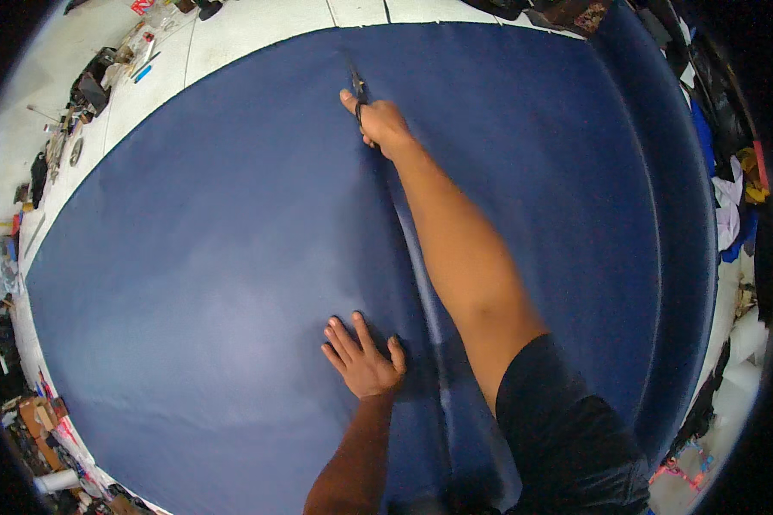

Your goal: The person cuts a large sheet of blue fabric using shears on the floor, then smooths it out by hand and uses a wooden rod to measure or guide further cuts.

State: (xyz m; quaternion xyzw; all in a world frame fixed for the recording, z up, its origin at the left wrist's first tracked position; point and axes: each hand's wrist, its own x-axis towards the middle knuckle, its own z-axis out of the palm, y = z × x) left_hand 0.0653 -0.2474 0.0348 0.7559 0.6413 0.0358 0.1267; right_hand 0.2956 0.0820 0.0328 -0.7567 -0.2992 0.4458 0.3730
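Observation:
A large dark blue sheet [206,249] of smooth, leather-like material covers most of the white surface. Near its far edge, my right hand [386,124] grips a pair of scissors [358,85] by dark handles, with the blades pointing away from me. From the scissors back toward my body runs a long slit, with a raised, shiny edge along its right side. To the left of that slit my left hand [366,365] lies flat on the sheet, fingers spread and holding nothing. How far apart the blades are is too small to tell.
Pale tabletop [258,33] shows beyond the sheet's far edge. Tools and dark items, among them a blue pen-like object [143,74], lie at the far left. Boxes [39,418] crowd the near left. Along the right, the sheet curves into a fold or roll [689,223] beside crumpled cloths [728,206].

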